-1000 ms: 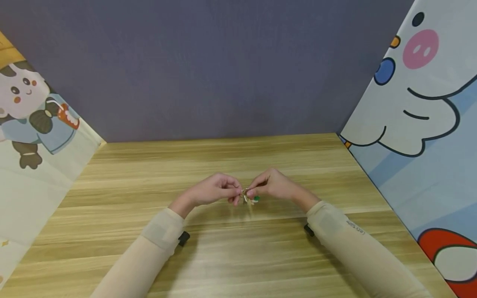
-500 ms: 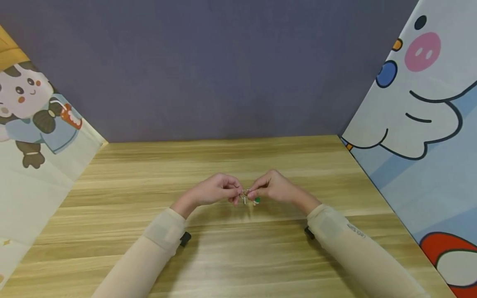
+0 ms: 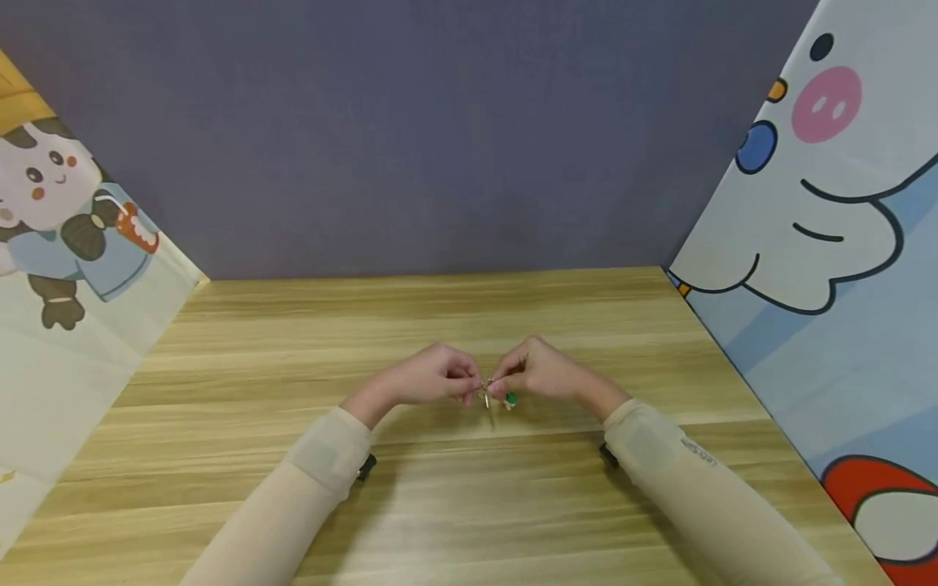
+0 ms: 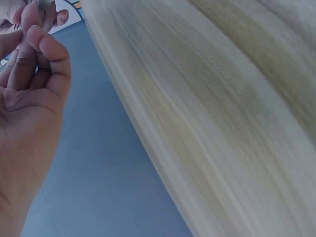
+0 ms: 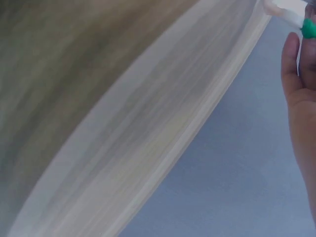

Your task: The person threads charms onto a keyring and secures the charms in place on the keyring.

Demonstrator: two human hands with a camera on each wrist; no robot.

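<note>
Between my two hands is a small keychain, with a slim shiny metal piece like a key [image 3: 486, 400] hanging down. A green and white charm [image 3: 510, 400] dangles under my right fingers; its green part [image 5: 309, 28] also shows at the right wrist view's edge. My left hand [image 3: 432, 377] pinches the keychain's left side between thumb and fingers. From the other side my right hand [image 3: 541, 370] pinches it, fingertips nearly meeting the left ones. The ring itself is mostly hidden by fingertips. In the left wrist view, a bit of metal [image 4: 43, 4] shows above the left hand [image 4: 34, 94].
Beneath the hands is a wood-grain table [image 3: 469, 505]. A dark grey-blue panel [image 3: 440, 146] rises at its back edge. Cartoon-printed panels stand at left [image 3: 88, 325] and right [image 3: 791, 358]. Small dark devices sit under both wrists.
My left hand has moved slightly right, closer to my right hand. The hanging metal piece and the charm have shifted a little down and right. The right hand has barely moved.
</note>
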